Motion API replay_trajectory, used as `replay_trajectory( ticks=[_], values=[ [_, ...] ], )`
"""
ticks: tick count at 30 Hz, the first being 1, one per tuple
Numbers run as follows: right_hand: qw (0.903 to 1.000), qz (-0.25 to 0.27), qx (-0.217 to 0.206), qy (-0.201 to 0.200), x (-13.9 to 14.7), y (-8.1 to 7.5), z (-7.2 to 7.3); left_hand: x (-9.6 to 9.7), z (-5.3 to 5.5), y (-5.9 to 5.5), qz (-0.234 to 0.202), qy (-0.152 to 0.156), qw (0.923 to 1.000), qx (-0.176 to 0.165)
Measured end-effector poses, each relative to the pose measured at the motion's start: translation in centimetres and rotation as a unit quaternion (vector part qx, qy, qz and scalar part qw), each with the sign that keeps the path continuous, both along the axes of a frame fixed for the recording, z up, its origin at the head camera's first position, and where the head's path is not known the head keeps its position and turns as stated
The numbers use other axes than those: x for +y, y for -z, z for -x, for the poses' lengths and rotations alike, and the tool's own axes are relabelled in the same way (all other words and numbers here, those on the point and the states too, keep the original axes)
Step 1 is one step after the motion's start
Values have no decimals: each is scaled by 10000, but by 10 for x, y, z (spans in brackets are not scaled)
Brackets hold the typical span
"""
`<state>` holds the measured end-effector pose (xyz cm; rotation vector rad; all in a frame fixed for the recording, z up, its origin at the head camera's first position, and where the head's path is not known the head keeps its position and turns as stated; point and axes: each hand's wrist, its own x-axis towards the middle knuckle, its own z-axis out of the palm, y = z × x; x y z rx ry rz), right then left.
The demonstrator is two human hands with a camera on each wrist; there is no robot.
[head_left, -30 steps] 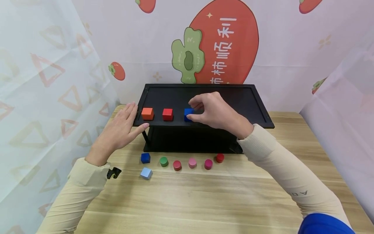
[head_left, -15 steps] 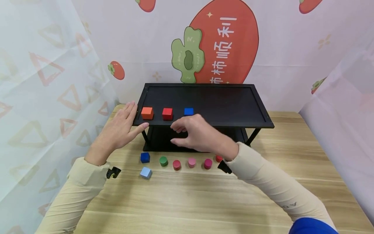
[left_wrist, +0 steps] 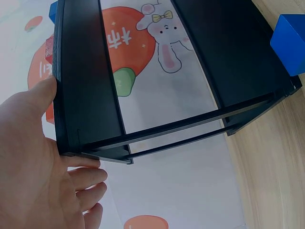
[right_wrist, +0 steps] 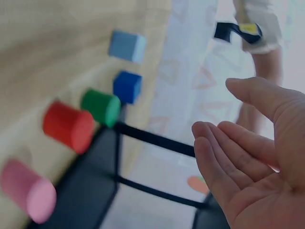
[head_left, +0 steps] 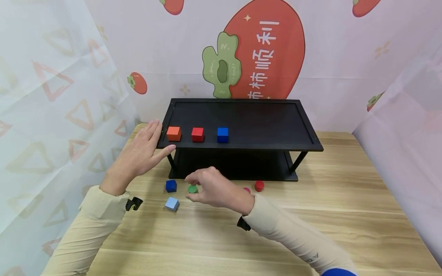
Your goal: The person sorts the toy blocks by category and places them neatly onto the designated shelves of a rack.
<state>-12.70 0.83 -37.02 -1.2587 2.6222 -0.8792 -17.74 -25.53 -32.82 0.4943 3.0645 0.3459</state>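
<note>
1. Step in hand, my read: picking the next block off the pale wood-grain table (head_left: 221,245). Orange cube (head_left: 174,133), red cube (head_left: 198,134) and bright blue cube (head_left: 222,135) stand in a row near the front of the black two-tier shelf (head_left: 262,122)'s top.
2. Right hand (head_left: 214,189): above the loose blocks, fingers gently curved, thumb apart, holding nothing.
3. Next move probably calls for lowering, then pinching one block. Can't tell which.
4. Green cylinder (head_left: 192,189): framed by thumb and fingers in head view; right wrist view puts it apart from them, on the table. Dark blue cube (head_left: 171,186) near it, light blue cube (head_left: 172,204) closer to the person.
5. Left hand (head_left: 136,153): fingers straight along shelf's left edge, no block held.
</note>
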Motion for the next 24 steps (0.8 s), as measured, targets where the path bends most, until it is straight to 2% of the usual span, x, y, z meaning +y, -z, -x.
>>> replay_trajectory(
  ticks=[9,14,17,24],
  values=[
    [9997,-209,-65,62,-28,45,-14,0,0,0,-24,16,10000,9],
    [9997,-75,44,224,-40,67,-18,1,0,0,4,29,10000,23],
    [9994,84,100,334,-45,77,-18,1,0,0,8,45,10000,64],
    [9985,177,-125,501,-54,88,-20,0,0,1,-21,53,9999,110]
  ],
)
